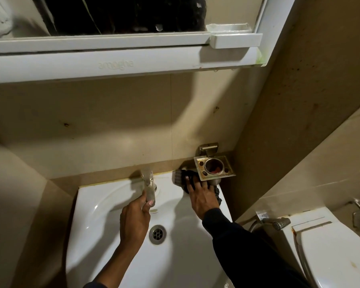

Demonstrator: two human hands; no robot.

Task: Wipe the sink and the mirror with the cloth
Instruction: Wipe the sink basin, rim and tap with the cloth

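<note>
A white sink [104,213] fills the lower middle, with a metal drain [157,234] in its bowl. My left hand [134,221] grips the spout of the metal tap [148,185] at the back rim. My right hand [202,197] presses flat on a dark checked cloth [180,177] lying on the sink's back right corner, under the metal holder. The mirror [121,15] sits above in a white frame and shows a dark reflection.
A tarnished metal tumbler holder [214,167] sticks out of the wall just above my right hand. A white shelf [116,65] runs under the mirror. A toilet [330,246] and a metal hand sprayer [277,222] stand at the lower right.
</note>
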